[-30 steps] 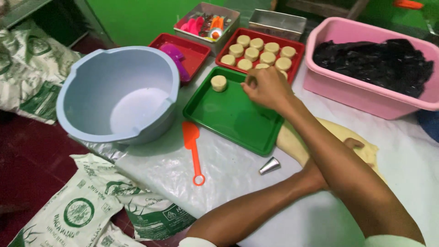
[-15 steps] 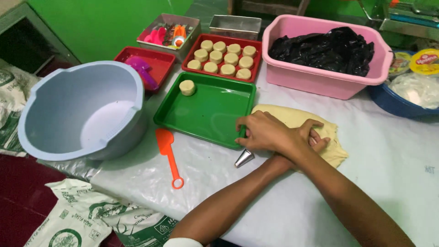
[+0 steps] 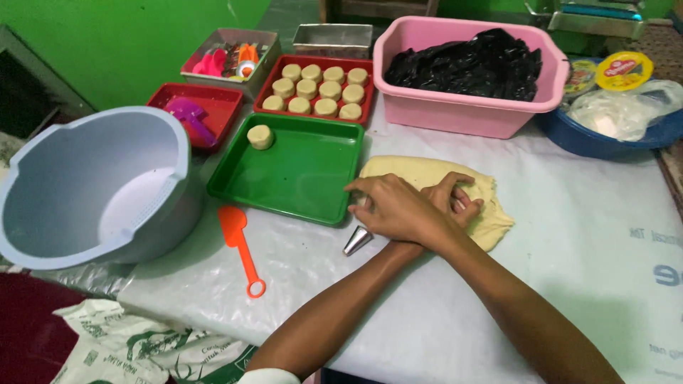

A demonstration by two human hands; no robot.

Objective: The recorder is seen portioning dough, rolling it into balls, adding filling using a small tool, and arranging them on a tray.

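A flat slab of pale yellow dough (image 3: 427, 173) lies on the plastic-covered table. My arms cross over it. My right hand (image 3: 393, 211) presses on the dough's left edge with bent fingers, just off the corner of the green tray (image 3: 306, 178). Partly tucked under my right wrist, my left hand (image 3: 457, 201) curls its fingers into the dough. One round dough piece (image 3: 260, 136) sits in the green tray's far left corner. A small metal piping nozzle (image 3: 357, 240) lies right in front of my right hand.
A red tray (image 3: 267, 89) holds several round dough pieces. Around it are a big grey basin (image 3: 43, 235), an orange scraper (image 3: 240, 245), a red tray with a purple tool (image 3: 191, 117), a pink tub of black bags (image 3: 469, 114), a blue bowl (image 3: 605, 146), and a metal tin (image 3: 333, 39).
A second ago my right hand was at the green tray beside the single round piece. It has come back to the dough and now lies over my left wrist.
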